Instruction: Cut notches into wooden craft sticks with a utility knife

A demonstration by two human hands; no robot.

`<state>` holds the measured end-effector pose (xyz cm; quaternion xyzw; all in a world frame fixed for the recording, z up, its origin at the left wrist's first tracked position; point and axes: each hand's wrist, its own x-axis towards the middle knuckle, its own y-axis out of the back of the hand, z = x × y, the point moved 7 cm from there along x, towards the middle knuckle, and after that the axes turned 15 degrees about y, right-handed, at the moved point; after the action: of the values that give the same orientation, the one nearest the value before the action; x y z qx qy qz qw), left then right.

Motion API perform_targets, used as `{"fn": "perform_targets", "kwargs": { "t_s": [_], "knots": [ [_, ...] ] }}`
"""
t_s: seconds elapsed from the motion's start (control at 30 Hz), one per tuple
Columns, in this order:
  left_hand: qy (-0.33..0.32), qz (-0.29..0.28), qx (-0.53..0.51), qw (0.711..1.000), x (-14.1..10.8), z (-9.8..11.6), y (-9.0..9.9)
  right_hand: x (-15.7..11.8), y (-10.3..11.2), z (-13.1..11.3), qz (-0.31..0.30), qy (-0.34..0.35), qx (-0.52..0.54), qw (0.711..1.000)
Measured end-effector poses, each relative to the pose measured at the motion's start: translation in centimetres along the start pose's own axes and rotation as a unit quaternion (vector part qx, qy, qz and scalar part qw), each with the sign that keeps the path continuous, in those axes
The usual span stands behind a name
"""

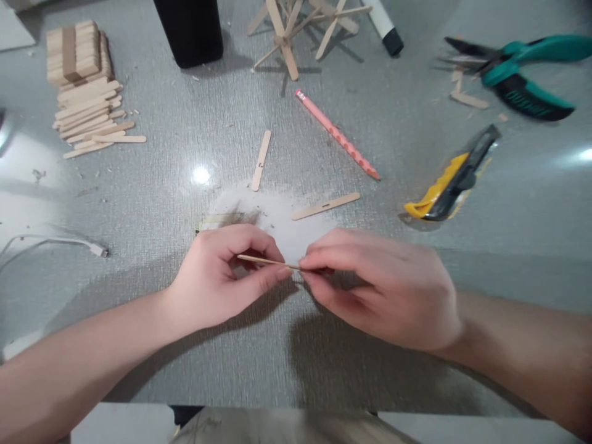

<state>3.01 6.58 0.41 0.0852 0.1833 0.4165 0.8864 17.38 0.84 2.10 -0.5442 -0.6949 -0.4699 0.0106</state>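
A wooden stick (pixel 263 260) is pinched between the fingertips of both left hand (pixel 226 271) and right hand (pixel 383 287)

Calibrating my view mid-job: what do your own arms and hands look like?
The left hand and right hand are bare, without gloves; no ring or watch shows. The left forearm and right forearm show no sleeves or cables.
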Motion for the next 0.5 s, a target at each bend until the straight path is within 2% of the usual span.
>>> {"fn": "perform_targets", "kwargs": {
  "t_s": [0.1,0.2,0.33,0.5],
  "knots": [
    [-0.013,0.006,-0.011,1.0,0.0,0.2,0.1,0.1,0.3,-0.2,0.034,0.021,-0.014,0.999],
    [0.051,-0.02,-0.072,0.996,0.1,-0.4,-0.3,0.0,0.2,-0.4,0.037,0.039,-0.022,0.998],
    [0.132,-0.05,-0.172,0.975,0.1,-1.3,-0.9,-0.3,0.4,-0.9,0.038,0.061,-0.021,0.997],
    [0.165,-0.068,-0.267,0.947,0.1,-1.8,-1.4,0.0,0.3,-1.2,0.043,0.07,-0.053,0.995]
  ]
}}
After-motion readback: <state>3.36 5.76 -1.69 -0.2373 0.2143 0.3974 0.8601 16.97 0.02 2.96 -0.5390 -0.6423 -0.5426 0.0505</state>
